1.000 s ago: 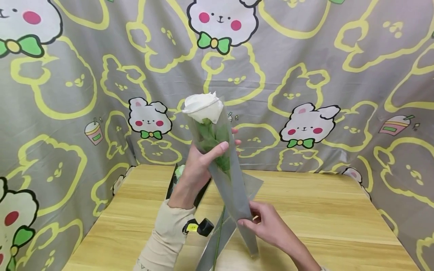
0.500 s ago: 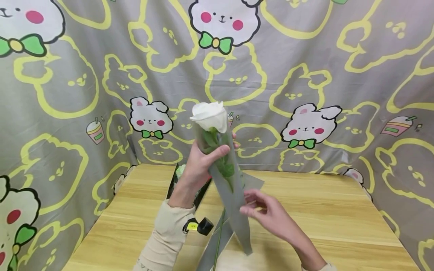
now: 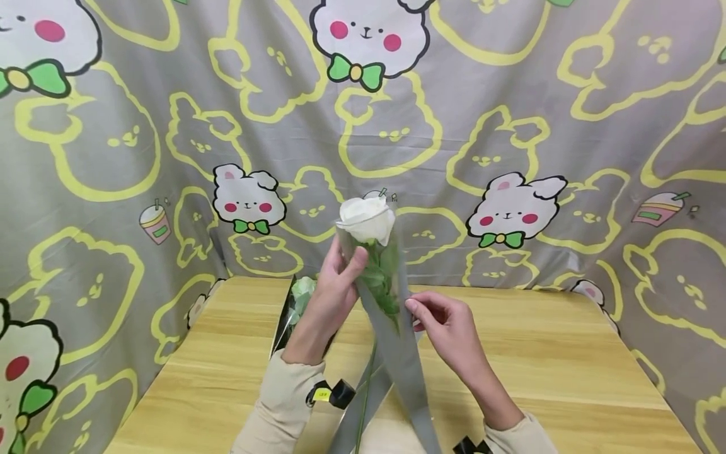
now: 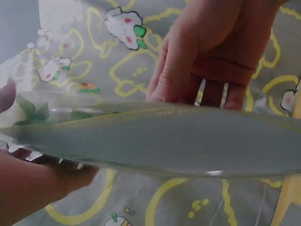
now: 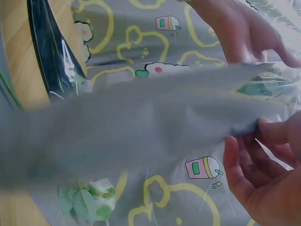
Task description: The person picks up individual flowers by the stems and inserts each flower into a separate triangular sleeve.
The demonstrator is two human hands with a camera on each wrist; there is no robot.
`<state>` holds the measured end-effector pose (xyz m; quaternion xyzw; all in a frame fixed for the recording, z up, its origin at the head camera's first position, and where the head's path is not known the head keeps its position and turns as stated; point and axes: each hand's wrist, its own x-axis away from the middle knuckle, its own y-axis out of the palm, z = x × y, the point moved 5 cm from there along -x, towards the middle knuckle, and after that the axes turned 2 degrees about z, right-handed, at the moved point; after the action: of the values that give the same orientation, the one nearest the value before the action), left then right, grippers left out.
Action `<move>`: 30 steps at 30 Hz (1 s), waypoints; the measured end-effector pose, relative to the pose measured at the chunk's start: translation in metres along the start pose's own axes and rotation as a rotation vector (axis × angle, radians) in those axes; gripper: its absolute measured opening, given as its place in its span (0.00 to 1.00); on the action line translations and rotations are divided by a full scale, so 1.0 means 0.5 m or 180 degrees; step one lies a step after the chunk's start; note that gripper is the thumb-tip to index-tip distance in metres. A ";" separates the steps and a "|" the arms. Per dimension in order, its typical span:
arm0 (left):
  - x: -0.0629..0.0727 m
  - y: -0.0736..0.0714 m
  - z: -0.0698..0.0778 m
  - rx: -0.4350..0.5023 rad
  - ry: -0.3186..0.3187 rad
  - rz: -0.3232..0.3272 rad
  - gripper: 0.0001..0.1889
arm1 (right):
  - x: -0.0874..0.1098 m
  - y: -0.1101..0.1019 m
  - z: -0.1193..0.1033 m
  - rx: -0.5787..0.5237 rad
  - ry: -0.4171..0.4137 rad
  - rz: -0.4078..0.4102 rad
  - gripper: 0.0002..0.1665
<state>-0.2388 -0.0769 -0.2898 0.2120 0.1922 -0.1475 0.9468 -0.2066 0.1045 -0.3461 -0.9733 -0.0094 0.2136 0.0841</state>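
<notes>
A white rose (image 3: 367,221) with green leaves stands upright, slightly tilted, inside a tapering flower sleeve (image 3: 397,359), clear at the front and grey lower down. My left hand (image 3: 333,287) holds the sleeve just under the bloom, its thumb across the front and the other fingers mostly hidden behind. At the sleeve's right edge, about halfway up, my right hand (image 3: 454,325) pinches the film between thumb and fingers. The right wrist view shows that thumb (image 5: 273,129) on the sleeve's edge. Small lettering runs along the sleeve (image 4: 169,112) in the left wrist view.
On the wooden table (image 3: 539,353) lie a green stem (image 3: 365,403) and another grey wrap (image 3: 348,429), partly behind the held sleeve. A pale green flower (image 3: 303,290) in black-edged wrapping lies left of them. A patterned curtain (image 3: 510,145) encloses the table's back and sides.
The wrapped rose has come down and slightly right with my left hand. My right hand let go of the sleeve's lower part, moved up and took its right edge higher.
</notes>
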 end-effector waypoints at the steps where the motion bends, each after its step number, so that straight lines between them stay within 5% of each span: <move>1: 0.004 -0.003 0.001 0.0123 0.0031 0.0023 0.42 | 0.000 -0.002 0.000 0.0003 -0.0010 0.0056 0.06; 5: 0.017 -0.017 -0.002 0.0357 0.0050 0.0327 0.12 | -0.002 -0.008 0.000 0.0049 -0.0025 0.0164 0.06; 8: 0.018 -0.024 0.000 0.0348 0.0065 0.0609 0.02 | -0.007 -0.010 -0.005 0.0177 -0.0050 0.0092 0.07; 17: 0.004 -0.004 0.021 0.0080 0.0090 0.0515 0.08 | -0.059 -0.029 -0.076 0.0109 -0.0443 0.0245 0.07; 30: -0.004 0.001 0.050 -0.0245 0.0198 0.0686 0.09 | -0.087 -0.045 -0.126 -0.0117 -0.0635 0.0537 0.04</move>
<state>-0.2327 -0.0879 -0.2678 0.1993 0.2031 -0.0307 0.9582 -0.2195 0.1144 -0.2682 -0.9459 0.0604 0.3153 0.0467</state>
